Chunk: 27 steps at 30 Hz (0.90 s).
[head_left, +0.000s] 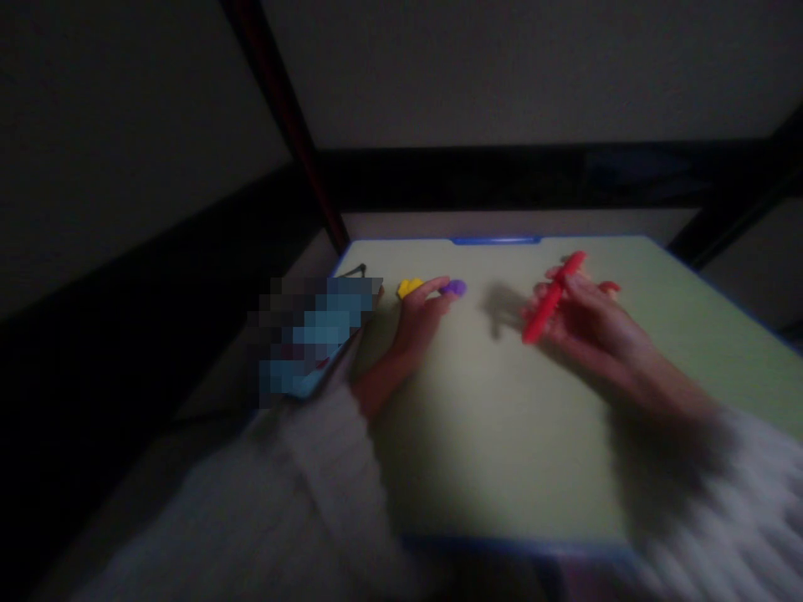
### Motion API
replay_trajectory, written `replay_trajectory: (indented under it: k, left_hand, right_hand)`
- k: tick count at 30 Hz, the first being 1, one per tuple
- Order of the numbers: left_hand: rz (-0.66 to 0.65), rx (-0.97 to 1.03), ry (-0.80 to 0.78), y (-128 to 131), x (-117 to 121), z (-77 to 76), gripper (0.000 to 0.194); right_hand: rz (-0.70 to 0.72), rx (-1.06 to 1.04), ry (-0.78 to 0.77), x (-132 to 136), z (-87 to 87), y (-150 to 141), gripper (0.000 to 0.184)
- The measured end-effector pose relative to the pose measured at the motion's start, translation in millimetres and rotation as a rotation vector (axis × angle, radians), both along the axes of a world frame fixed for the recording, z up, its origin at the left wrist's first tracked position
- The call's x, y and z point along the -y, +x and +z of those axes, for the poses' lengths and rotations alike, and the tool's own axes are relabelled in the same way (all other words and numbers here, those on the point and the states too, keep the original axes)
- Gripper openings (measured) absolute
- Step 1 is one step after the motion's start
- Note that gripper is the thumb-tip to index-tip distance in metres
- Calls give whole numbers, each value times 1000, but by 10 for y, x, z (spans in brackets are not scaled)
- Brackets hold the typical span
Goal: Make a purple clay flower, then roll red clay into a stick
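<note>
My left hand (421,321) reaches over the far left part of the pale table top (483,451). Its thumb and fingers close on a small purple round piece (456,288). Just behind that hand lies a yellow lumpy piece (409,288), partly covered by it. On the right, my right hand (599,328) grips a long red stick-shaped piece (552,303), tilted and held above the table. Beyond the right hand shows another small red piece (610,288), mostly hidden. Blur and dim light keep the material of these pieces from showing.
A light-blue flat object (332,322), pixelated, is at the table's left edge, with a thin dark strap or cord (355,270) beside it. The table has a blue rim, with a blue handle-like bar (495,241) at the far edge. Walls with a dark band stand behind.
</note>
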<state>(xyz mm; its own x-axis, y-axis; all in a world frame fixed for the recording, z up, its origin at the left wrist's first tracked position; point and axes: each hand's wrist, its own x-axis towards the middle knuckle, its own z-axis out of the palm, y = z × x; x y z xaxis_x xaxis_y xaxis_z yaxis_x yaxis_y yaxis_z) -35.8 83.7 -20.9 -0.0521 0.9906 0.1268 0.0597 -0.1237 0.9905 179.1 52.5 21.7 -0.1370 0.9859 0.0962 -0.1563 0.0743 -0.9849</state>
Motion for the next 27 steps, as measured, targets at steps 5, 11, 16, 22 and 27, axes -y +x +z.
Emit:
replay_trajectory:
  k: [5,11,16,22,27]
  left_hand:
    - [19,9,-9,12,-13,41,35]
    - [20,-13,-6,30,11,63,33]
    - [27,-66,25,38,28,91,28]
    - [20,-105,46,31,37,103,26]
    - [23,-129,70,30,45,110,27]
  right_hand:
    - [51,-203,-112,47,31,-142,14]
    - [68,-209,-38,52,-86,-236,36]
    - [90,-190,-45,49,-196,-263,40]
    - [95,-172,-46,47,-251,-269,39]
    - [108,-130,-64,64,-265,-270,39]
